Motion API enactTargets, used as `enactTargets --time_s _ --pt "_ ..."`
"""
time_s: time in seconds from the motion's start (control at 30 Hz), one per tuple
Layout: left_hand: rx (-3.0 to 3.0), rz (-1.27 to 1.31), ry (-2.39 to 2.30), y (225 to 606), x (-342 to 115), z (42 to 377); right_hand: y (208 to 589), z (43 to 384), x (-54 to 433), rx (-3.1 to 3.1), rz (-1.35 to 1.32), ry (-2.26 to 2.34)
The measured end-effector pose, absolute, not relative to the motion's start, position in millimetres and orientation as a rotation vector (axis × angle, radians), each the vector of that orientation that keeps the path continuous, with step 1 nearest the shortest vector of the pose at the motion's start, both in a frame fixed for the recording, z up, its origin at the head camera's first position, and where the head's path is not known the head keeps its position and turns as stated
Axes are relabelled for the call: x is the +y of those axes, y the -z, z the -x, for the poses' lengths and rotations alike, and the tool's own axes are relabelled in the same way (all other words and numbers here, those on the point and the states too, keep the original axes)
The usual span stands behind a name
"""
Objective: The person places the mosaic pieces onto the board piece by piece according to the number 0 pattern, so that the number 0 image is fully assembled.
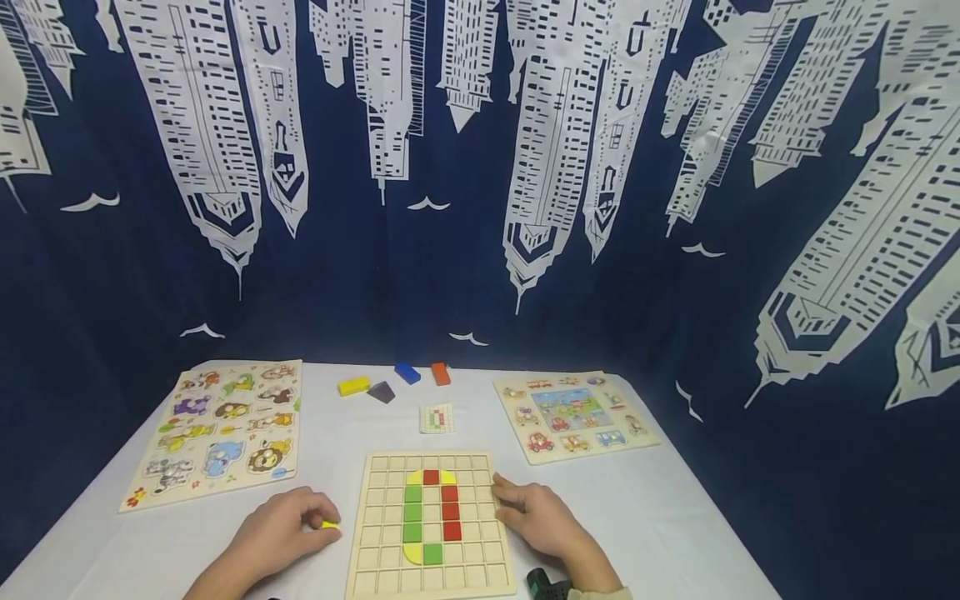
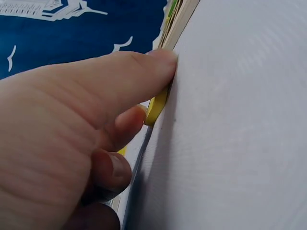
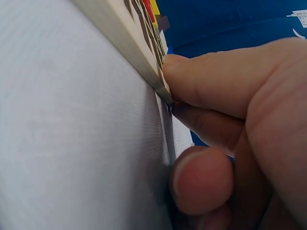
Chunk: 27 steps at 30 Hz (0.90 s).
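A square wooden grid board (image 1: 382, 575) lies in front of me, with red, green and yellow tiles (image 1: 413, 512) set in a ring-like figure. To its left, my left hand (image 1: 281, 529) pinches a small yellow piece (image 2: 156, 106) between thumb and fingers, low over the white table. Most of that piece is hidden by the fingers. On the other side, my right hand (image 1: 543, 521) touches the board's right edge with extended fingers. In the right wrist view, thumb and forefinger tips are right at the edge of the board (image 3: 127, 40).
Beyond the board lies a small pattern card (image 1: 437, 418). Farther back are a yellow block (image 1: 354, 386), a dark block (image 1: 382, 392), a blue block (image 1: 407, 373) and a red block (image 1: 440, 373). An animal puzzle (image 1: 217, 429) lies left, a vehicle puzzle (image 1: 573, 417) right.
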<state>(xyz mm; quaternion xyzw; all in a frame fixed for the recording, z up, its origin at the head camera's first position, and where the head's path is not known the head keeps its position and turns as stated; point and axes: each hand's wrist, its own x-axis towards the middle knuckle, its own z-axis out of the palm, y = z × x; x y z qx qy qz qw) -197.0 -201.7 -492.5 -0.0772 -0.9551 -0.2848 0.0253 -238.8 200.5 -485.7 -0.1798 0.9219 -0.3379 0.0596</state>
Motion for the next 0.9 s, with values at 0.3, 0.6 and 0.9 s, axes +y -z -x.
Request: enactTargets --time_s 0.3,0.6,0.9 --pt "-2.94 0.182 0.786 492.6 -201.3 196.6 486.0 239.2 199.7 2.801 0.547 1.01" --pt "-2.972 0.07 0.786 494.1 -200.7 200.7 486.7 239.1 198.9 2.802 0.535 1.02" --pt "-2.953 0.143 0.784 490.0 -200.2 199.8 488.0 239.9 199.1 2.817 0.525 1.015"
